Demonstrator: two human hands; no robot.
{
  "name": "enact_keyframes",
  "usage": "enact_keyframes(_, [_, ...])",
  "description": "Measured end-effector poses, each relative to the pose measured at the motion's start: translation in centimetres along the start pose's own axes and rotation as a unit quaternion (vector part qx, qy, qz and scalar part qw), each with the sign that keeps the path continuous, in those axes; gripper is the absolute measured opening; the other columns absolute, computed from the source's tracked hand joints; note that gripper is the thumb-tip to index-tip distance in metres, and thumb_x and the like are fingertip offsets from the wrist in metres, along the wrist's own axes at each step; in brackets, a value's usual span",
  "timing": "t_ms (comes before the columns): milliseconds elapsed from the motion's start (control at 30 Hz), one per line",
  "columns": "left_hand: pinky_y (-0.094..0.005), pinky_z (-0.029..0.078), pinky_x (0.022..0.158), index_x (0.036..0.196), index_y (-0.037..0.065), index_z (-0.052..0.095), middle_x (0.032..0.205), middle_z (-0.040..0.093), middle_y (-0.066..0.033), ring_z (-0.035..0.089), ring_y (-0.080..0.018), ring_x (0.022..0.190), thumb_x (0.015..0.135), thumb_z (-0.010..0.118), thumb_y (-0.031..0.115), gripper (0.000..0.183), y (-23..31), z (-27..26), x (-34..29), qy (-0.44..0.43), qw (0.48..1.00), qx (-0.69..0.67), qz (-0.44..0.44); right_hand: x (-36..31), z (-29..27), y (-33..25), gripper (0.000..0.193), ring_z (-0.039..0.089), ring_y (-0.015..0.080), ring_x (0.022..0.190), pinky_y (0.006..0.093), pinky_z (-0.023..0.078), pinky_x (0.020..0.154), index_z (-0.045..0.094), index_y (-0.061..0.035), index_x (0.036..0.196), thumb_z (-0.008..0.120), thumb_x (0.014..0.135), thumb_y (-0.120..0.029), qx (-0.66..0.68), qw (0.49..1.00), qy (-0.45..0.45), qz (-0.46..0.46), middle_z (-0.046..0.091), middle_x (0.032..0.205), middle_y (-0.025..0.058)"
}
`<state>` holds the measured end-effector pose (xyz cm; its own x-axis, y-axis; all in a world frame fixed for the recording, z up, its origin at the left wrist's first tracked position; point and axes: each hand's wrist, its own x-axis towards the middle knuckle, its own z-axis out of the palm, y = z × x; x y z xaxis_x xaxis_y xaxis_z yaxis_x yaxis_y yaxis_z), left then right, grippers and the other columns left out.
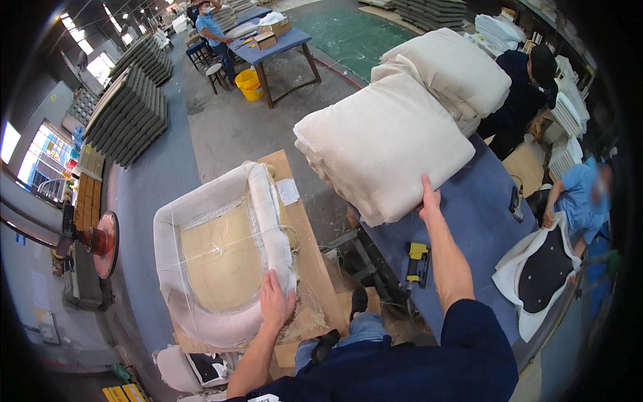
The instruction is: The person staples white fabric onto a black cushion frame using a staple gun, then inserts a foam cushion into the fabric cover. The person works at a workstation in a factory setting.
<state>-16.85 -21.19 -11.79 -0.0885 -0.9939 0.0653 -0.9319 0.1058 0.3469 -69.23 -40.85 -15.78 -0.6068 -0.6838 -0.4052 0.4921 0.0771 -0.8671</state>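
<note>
A white padded seat shell (271, 221) with a raised rim and a tan inner panel rests on a wooden board at the left. Thin strings cross over it. My left hand (276, 299) lies on the near right part of its rim, fingers stretched out over the padding. At the right, a thick folded stack of cream fabric (385, 144) sits on a blue-topped table (462, 201). My right hand (431, 199) touches the stack's near edge with fingers extended, and some of them are partly hidden. A yellow and black nail gun (416, 262) lies beside my right forearm.
Another fabric pile (449, 70) stands behind the stack. A person in light blue (581, 191) handles a white-edged piece with a black panel (541, 271) at the far right; another in dark clothing (516, 97) bends nearby. A round reddish machine part (104, 244) juts in at left.
</note>
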Motion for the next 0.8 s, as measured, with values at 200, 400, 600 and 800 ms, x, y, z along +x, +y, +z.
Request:
enact_keyframes(200, [-0.0518, 0.038, 0.116, 0.155, -0.007, 0.033, 0.151, 0.046, -0.0304, 0.046, -0.0439, 0.139, 0.099, 0.062, 0.036, 0.076, 6.8, 0.5, 3.8, -0.066, 0.94, -0.296, -0.158, -14.7, -2.0, -0.4, 0.067, 0.061, 0.0268, 0.125, 0.051, 0.057, 0.093, 0.048, -0.0137, 0.15, 0.074, 0.096, -0.044, 0.109, 0.988, -0.063, 0.083, 0.061, 0.141, 0.006])
enact_keyframes(400, [-0.0464, 0.044, 0.11, 0.154, 0.001, 0.034, 0.146, 0.054, -0.0202, 0.053, -0.0307, 0.133, 0.107, 0.053, 0.045, 0.067, 16.2, -2.2, 9.8, -0.256, 0.66, -0.622, -0.335, -29.7, -12.7, 2.8, 0.053, 0.068, 0.0336, 0.112, 0.049, 0.062, 0.082, 0.043, -0.0102, 0.149, 0.061, 0.106, -0.035, -0.029, 0.953, -0.164, 0.252, 0.061, 0.134, 0.0135])
enact_keyframes(600, [-0.0409, 0.049, 0.104, 0.146, -0.006, 0.041, 0.137, 0.059, -0.0202, 0.058, -0.0272, 0.126, 0.106, 0.056, 0.051, 0.071, 12.2, 4.7, 7.1, -0.134, 0.799, -0.534, -0.242, -20.7, -20.6, -3.9, 0.034, 0.064, 0.0089, 0.08, 0.0267, 0.054, 0.075, 0.065, 0.0019, 0.128, 0.064, 0.103, -0.021, -0.281, 0.948, -0.128, -0.082, 0.072, 0.099, 0.002])
enact_keyframes(800, [-0.0397, 0.048, 0.104, 0.145, -0.011, 0.043, 0.136, 0.06, -0.0254, 0.06, -0.0296, 0.123, 0.103, 0.059, 0.055, 0.08, 16.4, 0.3, 10.2, -0.107, 0.843, -0.486, -0.203, 4.6, -24.1, 0.4, 0.078, 0.054, 0.0347, 0.137, 0.0441, 0.043, 0.115, 0.044, -0.0015, 0.155, 0.036, 0.108, -0.063, 0.022, 0.976, -0.034, 0.213, 0.055, 0.151, 0.0178])
